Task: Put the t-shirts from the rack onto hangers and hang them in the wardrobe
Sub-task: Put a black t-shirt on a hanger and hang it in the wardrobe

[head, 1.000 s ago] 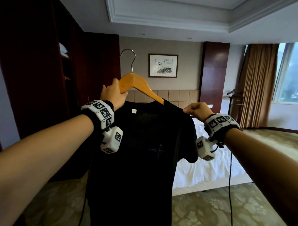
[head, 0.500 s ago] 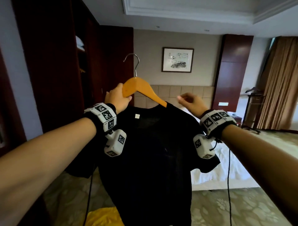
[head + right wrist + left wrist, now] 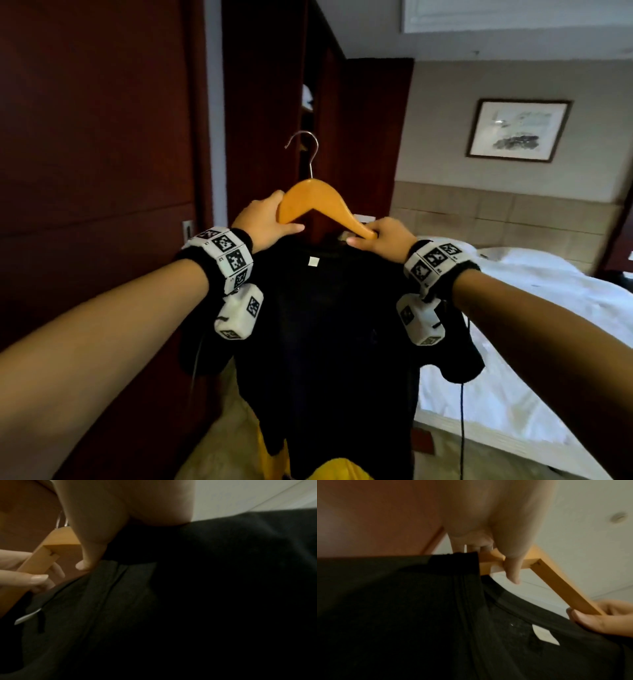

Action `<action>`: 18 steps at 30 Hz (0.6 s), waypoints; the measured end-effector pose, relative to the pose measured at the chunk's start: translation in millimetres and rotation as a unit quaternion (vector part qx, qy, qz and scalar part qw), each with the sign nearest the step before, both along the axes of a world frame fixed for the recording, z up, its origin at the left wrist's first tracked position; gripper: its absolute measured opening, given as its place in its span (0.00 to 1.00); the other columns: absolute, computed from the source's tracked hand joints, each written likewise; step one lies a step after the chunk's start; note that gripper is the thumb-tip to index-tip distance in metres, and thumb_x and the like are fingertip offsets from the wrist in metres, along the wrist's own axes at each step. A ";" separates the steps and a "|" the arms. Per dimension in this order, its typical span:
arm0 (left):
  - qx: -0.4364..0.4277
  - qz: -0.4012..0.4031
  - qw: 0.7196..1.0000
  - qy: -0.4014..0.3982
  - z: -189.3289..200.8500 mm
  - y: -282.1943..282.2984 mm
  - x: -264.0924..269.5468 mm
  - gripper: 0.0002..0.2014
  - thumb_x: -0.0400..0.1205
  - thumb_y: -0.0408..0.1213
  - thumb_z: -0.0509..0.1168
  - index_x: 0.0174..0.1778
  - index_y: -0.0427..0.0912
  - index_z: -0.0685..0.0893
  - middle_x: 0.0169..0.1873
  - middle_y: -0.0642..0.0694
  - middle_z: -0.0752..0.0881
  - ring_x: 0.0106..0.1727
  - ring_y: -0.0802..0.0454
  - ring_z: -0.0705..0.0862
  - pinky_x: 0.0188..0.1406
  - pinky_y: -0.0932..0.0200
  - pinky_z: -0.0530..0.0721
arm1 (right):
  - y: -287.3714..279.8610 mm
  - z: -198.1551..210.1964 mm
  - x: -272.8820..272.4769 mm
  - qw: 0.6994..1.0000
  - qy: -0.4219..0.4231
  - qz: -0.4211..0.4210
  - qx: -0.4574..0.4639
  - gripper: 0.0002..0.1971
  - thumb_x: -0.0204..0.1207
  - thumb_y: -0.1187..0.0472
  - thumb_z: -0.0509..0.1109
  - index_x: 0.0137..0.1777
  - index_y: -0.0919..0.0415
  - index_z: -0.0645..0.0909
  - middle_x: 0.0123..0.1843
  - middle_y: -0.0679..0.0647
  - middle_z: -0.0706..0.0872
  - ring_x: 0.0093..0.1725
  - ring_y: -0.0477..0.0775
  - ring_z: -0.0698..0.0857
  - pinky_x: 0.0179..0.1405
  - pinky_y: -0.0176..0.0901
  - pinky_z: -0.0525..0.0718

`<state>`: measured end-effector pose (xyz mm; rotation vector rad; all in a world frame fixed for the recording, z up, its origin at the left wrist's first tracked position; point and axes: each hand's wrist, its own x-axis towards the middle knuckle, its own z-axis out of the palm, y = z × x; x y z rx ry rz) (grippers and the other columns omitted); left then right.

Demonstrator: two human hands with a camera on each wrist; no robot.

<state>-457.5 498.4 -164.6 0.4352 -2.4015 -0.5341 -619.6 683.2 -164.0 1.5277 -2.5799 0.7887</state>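
Note:
A black t-shirt point(image 3: 329, 342) hangs from a wooden hanger point(image 3: 310, 202) with a metal hook point(image 3: 308, 150), held up at chest height in the head view. My left hand point(image 3: 263, 226) grips the hanger's left arm, thumb underneath. My right hand point(image 3: 380, 240) grips the hanger's right arm at the shirt's collar. The left wrist view shows the hanger point(image 3: 556, 582), my left hand point(image 3: 505, 561) curled over it and the shirt point(image 3: 436, 615) on the left arm. In the right wrist view my right hand point(image 3: 89, 555) holds hanger point(image 3: 42, 561) and shirt point(image 3: 188, 601).
Dark red wardrobe panels point(image 3: 102, 171) fill the left, with an open compartment point(image 3: 308, 102) straight behind the hanger hook. A white bed point(image 3: 548, 325) lies to the right. A yellow garment point(image 3: 335, 469) shows below the shirt. A framed picture point(image 3: 517, 130) hangs on the far wall.
The view has swung left toward the wardrobe. My right hand left the shirt's shoulder and now grips the hanger's right arm at the collar. The left hand kept its hold.

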 end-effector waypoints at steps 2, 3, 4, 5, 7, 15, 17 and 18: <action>-0.008 0.038 0.999 -0.007 1.8 -21.0 42.9 0.22 0.75 0.50 0.72 0.57 0.42 0.75 0.44 0.48 0.83 0.48 0.46 0.84 0.46 0.53 0.79 | -29.4 1.1 31.7 1.000 -0.005 0.031 0.001 0.22 0.76 0.45 0.69 0.28 0.61 0.74 0.26 0.51 0.73 0.35 0.53 0.79 0.42 0.48 0.74; -0.008 0.057 0.998 -0.004 2.6 -31.6 65.5 0.23 0.75 0.50 0.72 0.60 0.42 0.75 0.47 0.47 0.84 0.50 0.46 0.84 0.49 0.51 0.81 | -44.1 2.8 50.4 0.999 -0.004 0.046 -0.003 0.22 0.75 0.45 0.70 0.26 0.57 0.71 0.25 0.51 0.72 0.32 0.51 0.77 0.41 0.47 0.73; -0.007 0.073 0.997 0.002 3.1 -42.6 88.3 0.24 0.74 0.50 0.72 0.61 0.43 0.75 0.50 0.47 0.84 0.52 0.47 0.83 0.51 0.51 0.81 | -58.6 4.7 69.8 0.998 -0.005 0.058 -0.010 0.23 0.75 0.45 0.70 0.25 0.55 0.69 0.25 0.50 0.71 0.29 0.49 0.75 0.38 0.45 0.72; -0.007 0.090 0.996 0.009 3.0 -53.7 112.2 0.25 0.74 0.50 0.73 0.62 0.43 0.75 0.52 0.48 0.83 0.54 0.48 0.83 0.53 0.51 0.81 | -73.9 5.4 87.8 0.997 -0.008 0.068 -0.018 0.23 0.75 0.45 0.70 0.25 0.55 0.68 0.24 0.50 0.71 0.27 0.48 0.73 0.36 0.43 0.71; -0.009 0.120 0.992 0.025 2.0 -75.2 156.6 0.26 0.73 0.50 0.73 0.63 0.44 0.75 0.59 0.47 0.81 0.61 0.49 0.81 0.60 0.50 0.80 | -100.0 5.8 122.0 0.997 -0.021 0.075 -0.026 0.22 0.75 0.45 0.70 0.25 0.55 0.69 0.25 0.50 0.71 0.27 0.47 0.73 0.35 0.42 0.70; -0.012 0.271 0.960 0.060 -7.9 -166.4 371.0 0.20 0.80 0.48 0.67 0.62 0.40 0.78 0.62 0.39 0.81 0.64 0.42 0.79 0.64 0.52 0.75 | -219.8 -4.2 287.2 0.989 -0.073 0.112 -0.062 0.17 0.73 0.44 0.72 0.30 0.54 0.78 0.28 0.48 0.75 0.33 0.49 0.77 0.29 0.38 0.69; -0.022 0.313 0.948 0.056 -4.7 -182.6 421.5 0.19 0.80 0.45 0.66 0.62 0.38 0.78 0.62 0.36 0.80 0.65 0.38 0.78 0.63 0.49 0.75 | -248.3 -3.7 326.4 0.987 -0.082 0.123 -0.071 0.19 0.72 0.43 0.73 0.29 0.55 0.77 0.29 0.50 0.76 0.33 0.50 0.77 0.30 0.38 0.70; -0.023 0.335 0.941 0.053 -0.7 -189.7 446.0 0.19 0.80 0.44 0.66 0.63 0.37 0.77 0.62 0.35 0.80 0.65 0.37 0.78 0.63 0.48 0.76 | -261.9 -1.4 345.7 0.986 -0.083 0.128 -0.071 0.20 0.72 0.43 0.72 0.27 0.54 0.75 0.28 0.50 0.75 0.31 0.49 0.76 0.29 0.38 0.69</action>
